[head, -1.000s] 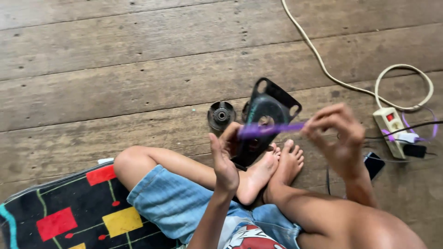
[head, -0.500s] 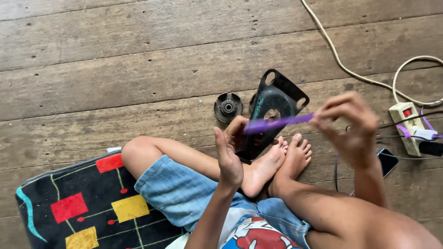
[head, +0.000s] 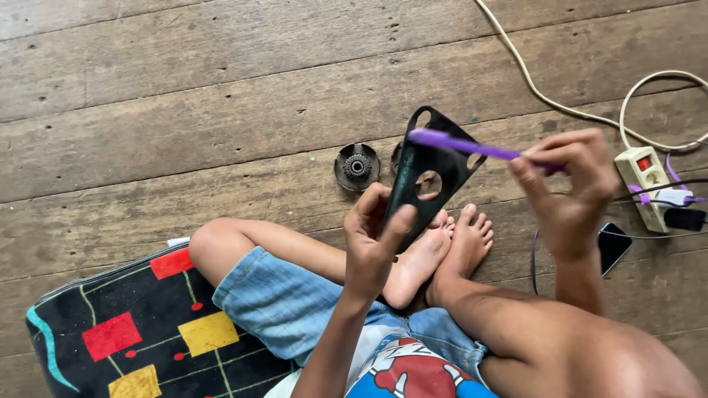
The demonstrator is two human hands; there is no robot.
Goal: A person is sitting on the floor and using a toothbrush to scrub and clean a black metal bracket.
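Head view: a person sits cross-legged on a plank floor [head: 221, 88], bare feet [head: 442, 250] drawn together in front of denim shorts [head: 287, 302]. The left hand [head: 372, 239] is clenched on the lower end of a black plate [head: 428, 173], a flat triangular piece with rounded corners and a round hole near its middle; thumb and fingers pinch it and hold it upright, tilted slightly, above the feet. The right hand [head: 571, 188] pinches one end of a purple tool [head: 461, 144], a slim stick that runs leftward from the fingers so that its far tip lies over the upper part of the plate; whether tip and plate touch cannot be told. On the floor just left of the plate lies a dark round gear part [head: 358, 167]. At right, near the right hand, a white power strip [head: 645, 188] with a red switch lies at the end of a looping pale cord [head: 560, 103], purple and black plugs beside it, and a dark phone [head: 613, 247] rests below it. A black mat [head: 140, 332] with red and yellow squares lies under the person's left leg.
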